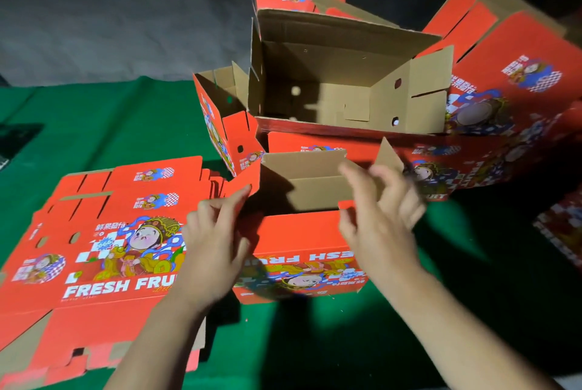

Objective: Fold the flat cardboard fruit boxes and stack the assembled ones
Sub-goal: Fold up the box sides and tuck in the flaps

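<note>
A half-folded red fruit box point(302, 251) stands in front of me on the green cloth, its brown inside showing. My left hand point(217, 244) touches the box's left end flap with its fingertips. My right hand point(381, 219) is blurred at the box's right end, fingers spread over a brown flap. A pile of flat red box blanks point(94, 251) lies to the left. Behind, an assembled open box point(346, 80) sits on top of other assembled red boxes point(491, 125).
A green cloth point(104, 125) covers the table. A smaller tilted box point(220, 112) leans left of the stack. More printed cardboard point(560, 232) shows at the right edge. A dark object point(15, 140) lies at the far left.
</note>
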Demonstrator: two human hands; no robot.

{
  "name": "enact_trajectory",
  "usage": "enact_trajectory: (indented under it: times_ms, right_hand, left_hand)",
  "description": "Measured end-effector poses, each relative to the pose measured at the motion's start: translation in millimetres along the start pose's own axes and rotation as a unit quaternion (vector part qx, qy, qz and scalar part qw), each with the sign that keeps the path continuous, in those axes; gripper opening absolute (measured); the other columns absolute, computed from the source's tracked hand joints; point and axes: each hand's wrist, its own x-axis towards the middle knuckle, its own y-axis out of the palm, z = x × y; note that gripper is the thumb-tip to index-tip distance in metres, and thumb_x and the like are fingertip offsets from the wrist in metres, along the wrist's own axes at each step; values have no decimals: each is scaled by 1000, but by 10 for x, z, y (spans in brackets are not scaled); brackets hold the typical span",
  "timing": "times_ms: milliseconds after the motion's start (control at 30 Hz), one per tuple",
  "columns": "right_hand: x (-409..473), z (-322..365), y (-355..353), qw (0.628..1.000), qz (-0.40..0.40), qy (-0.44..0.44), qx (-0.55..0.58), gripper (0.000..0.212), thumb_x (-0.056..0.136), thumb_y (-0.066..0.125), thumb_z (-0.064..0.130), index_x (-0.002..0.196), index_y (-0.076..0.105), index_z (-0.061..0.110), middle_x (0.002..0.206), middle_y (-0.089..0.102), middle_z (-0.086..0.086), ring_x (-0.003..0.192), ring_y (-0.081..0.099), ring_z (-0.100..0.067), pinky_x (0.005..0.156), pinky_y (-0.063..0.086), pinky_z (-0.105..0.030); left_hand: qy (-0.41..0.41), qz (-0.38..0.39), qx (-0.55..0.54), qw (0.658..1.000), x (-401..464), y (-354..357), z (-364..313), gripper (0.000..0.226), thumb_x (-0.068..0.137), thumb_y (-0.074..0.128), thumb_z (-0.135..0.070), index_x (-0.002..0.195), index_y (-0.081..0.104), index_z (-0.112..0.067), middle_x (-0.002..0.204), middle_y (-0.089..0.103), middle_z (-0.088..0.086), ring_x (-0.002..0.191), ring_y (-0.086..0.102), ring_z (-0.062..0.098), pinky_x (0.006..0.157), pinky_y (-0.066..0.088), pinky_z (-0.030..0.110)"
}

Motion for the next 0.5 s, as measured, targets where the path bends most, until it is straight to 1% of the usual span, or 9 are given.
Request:
enact_trajectory:
  times_ms: [67, 133, 167, 233, 300, 333, 400, 433, 500]
  right_hand:
    - [-50, 131, 100, 991, 29, -121, 44, 60, 76, 79, 14, 131, 64, 33, 127, 50, 0, 107, 52, -34, 84, 40, -45]
    - [58, 145, 165, 975, 169, -94, 111, 66, 86, 68, 18, 146, 50, 38, 150, 42, 8, 119, 58, -30, 92, 46, -41]
    - [118, 123, 192, 962, 242, -58, 112, 77, 90, 61, 27, 157, 27, 43, 166, 16, 14, 134, 51, -30, 101, 45, -40]
    - [195, 64, 265, 933, 351, -8, 74, 90, 91, 48, 48, 155, -16, 51, 159, -37, 28, 152, 28, -37, 115, 33, -50]
    - [220, 32, 332, 911, 410, 1, 51, 89, 89, 36, 62, 149, -30, 53, 143, -55, 30, 151, 26, -43, 118, 26, -57]
    - [222, 44, 343, 911, 409, 0, 42, 88, 88, 32, 66, 150, -29, 52, 143, -57, 28, 150, 29, -42, 118, 26, -58]
    - [174, 87, 341, 938, 346, -8, 22, 84, 87, 32, 69, 158, -9, 49, 154, -47, 21, 150, 22, -34, 118, 27, -56]
    - [134, 114, 331, 959, 282, -9, 25, 83, 86, 40, 68, 159, 6, 47, 163, -34, 16, 150, 16, -31, 119, 25, -54]
    - [45, 155, 283, 990, 133, 1, 55, 86, 77, 64, 60, 155, 29, 44, 170, -2, 4, 148, 11, -29, 118, 19, -49]
  left_hand:
    - [6, 14, 9, 1000, 48, -32, 37, 87, 76, 52, -18, 158, 29, -34, 111, 34, -2, 101, 39, 24, 84, 31, 39]
    - [9, 31, 13, 999, 67, -63, 49, 91, 72, 48, -12, 160, 31, -27, 111, 36, 1, 102, 40, 26, 84, 33, 41]
    - [10, 40, 24, 999, 66, -71, 40, 91, 71, 47, -11, 160, 32, -26, 113, 37, 2, 103, 40, 27, 84, 32, 40]
    - [22, 62, 46, 997, 41, -69, -7, 83, 77, 46, -15, 157, 38, -31, 122, 37, 1, 109, 39, 27, 86, 27, 37]
    - [44, 87, 50, 994, 27, -50, -27, 62, 91, 44, -40, 152, 44, -40, 146, 35, 0, 132, 33, 27, 104, 26, 39]
    - [39, 113, 51, 992, 43, -54, -31, 59, 93, 38, -60, 150, 47, -45, 160, 27, -1, 145, 23, 26, 115, 22, 41]
    - [-15, 169, 55, 984, 130, -51, -42, 77, 86, 17, -87, 150, 41, -53, 171, 3, -9, 150, 6, 22, 124, 14, 44]
    - [-45, 184, 78, 979, 193, -29, -50, 82, 82, 8, -92, 153, 30, -56, 171, -1, -11, 146, 7, 23, 123, 15, 46]
    - [-76, 192, 177, 962, 344, 52, -90, 83, 80, -4, -89, 157, 3, -58, 164, 12, -5, 134, 19, 30, 114, 23, 48]
